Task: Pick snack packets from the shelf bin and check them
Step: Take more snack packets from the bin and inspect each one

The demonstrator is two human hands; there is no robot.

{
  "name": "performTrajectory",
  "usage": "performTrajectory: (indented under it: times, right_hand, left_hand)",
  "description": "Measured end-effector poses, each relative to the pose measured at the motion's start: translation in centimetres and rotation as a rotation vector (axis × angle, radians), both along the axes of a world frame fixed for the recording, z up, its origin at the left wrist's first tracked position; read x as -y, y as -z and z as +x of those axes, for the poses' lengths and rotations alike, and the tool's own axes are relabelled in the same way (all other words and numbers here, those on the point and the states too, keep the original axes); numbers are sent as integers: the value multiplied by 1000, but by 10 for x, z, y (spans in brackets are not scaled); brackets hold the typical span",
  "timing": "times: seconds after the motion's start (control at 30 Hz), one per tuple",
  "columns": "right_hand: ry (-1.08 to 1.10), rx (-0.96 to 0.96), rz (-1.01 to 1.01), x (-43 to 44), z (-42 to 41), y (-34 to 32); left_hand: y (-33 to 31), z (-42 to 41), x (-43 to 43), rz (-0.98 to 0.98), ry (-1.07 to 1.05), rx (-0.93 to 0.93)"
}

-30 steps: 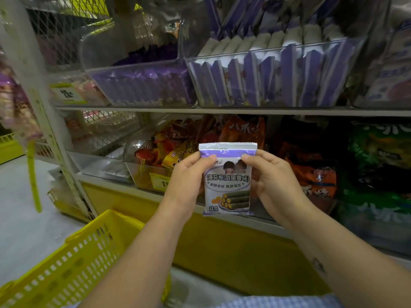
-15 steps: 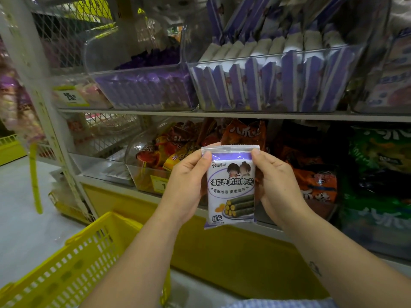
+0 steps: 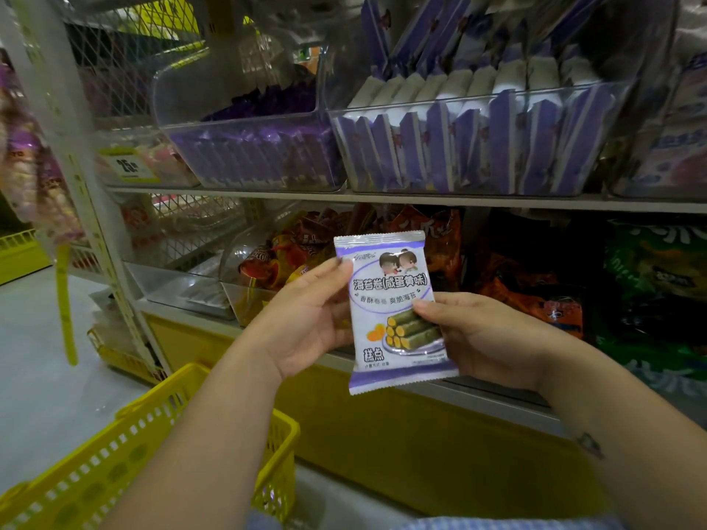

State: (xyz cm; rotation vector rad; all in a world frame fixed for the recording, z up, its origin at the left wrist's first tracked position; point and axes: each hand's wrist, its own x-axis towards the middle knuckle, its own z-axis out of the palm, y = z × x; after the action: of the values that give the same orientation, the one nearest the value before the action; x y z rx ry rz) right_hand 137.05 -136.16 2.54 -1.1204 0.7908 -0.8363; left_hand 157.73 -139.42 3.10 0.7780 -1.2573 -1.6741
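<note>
Purple packet [image 3: 392,311]: one, pinched between left hand [image 3: 306,319], right hand [image 3: 482,338].

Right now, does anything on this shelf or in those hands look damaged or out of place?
Nothing looks damaged. The snack packet, held by the left hand and right hand, looks sealed, only slightly tilted. In the clear bin above, the rear packets lean sideways behind the neat front rows.

The purple-and-white seaweed-roll snack packet [image 3: 394,311] is held upright, its printed front facing the camera. Above it, a clear shelf bin [image 3: 478,97] holds similar purple-and-white packets [image 3: 501,143] standing on edge.
</note>
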Motion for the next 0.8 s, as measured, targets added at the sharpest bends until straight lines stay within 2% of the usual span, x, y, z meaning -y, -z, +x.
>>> performTrajectory:
  times: [0.1, 0.23, 0.33, 0.4, 0.47, 0.53, 0.6, 0.7, 0.8]
  right_hand:
    - [40, 44, 24, 0, 0, -2]
    - [56, 76, 20, 0, 1, -3]
    - [147, 42, -103, 1, 8, -3]
    - [307, -3, -245, 1, 17, -2]
    - [442, -39, -381, 1, 23, 0]
    - [454, -35, -446, -1, 26, -1]
    - [390, 18, -436, -2, 26, -1]
    - [344, 17, -431, -1, 25, -1]
    - [348, -92, -488, -1, 23, 0]
  left_hand:
    - [0, 5, -1, 49, 161, 28]
    - [1, 5, -1, 59, 172, 5]
    - [3, -8, -1, -22, -71, -24]
    - [4, -18, -4, -209, -352, 8]
    - [5, -25, -5, -411, -459, 88]
    - [7, -28, -6, -505, -355, 165]
    - [9, -28, -7, -514, -220, 217]
    - [8, -29, -8, -437, -74, 138]
    - [8, -27, -8, -350, -17, 80]
